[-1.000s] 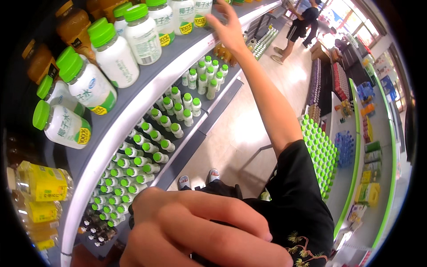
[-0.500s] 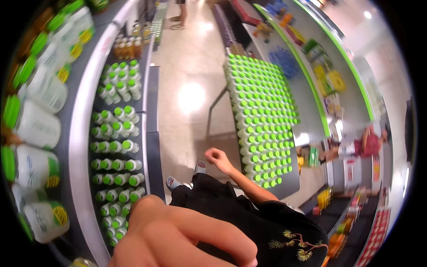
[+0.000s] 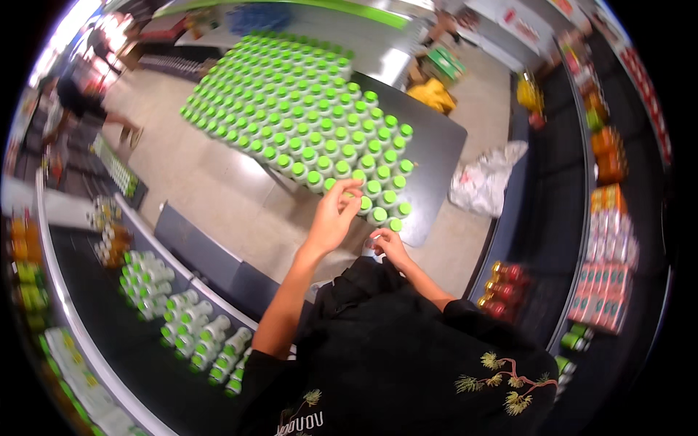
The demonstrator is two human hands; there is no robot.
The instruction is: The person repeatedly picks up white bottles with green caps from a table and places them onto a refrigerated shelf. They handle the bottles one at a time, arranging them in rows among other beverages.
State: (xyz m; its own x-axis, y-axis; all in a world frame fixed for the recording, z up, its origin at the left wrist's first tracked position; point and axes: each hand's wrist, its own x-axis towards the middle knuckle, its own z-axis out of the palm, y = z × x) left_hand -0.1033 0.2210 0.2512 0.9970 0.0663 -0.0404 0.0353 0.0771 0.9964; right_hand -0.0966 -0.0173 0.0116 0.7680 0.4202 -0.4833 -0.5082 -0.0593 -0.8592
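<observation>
A dense block of white bottles with green caps (image 3: pixel 291 109) stands on a dark table (image 3: pixel 429 138). My left hand (image 3: pixel 334 214) is at the block's near edge, thumb and fingers apart beside a green-capped bottle (image 3: pixel 363 206). Whether it touches that bottle, I cannot tell. Just below the nearest corner bottle (image 3: pixel 393 224) is my right hand (image 3: pixel 392 248), its fingers loosely bent and apart, with no bottle seen in it.
At lower left, a dark shelf (image 3: pixel 94 291) holds rows of similar green-capped bottles (image 3: pixel 193 327). A clear plastic bag (image 3: pixel 486 178) lies on the floor right of the table. Shelving with red-capped jars (image 3: pixel 505 283) runs along the right. Another person (image 3: pixel 80 98) is far left.
My view has turned right toward the table. My left hand has gone from close in front of the camera to the bottles' near edge; my right hand is now beside them too.
</observation>
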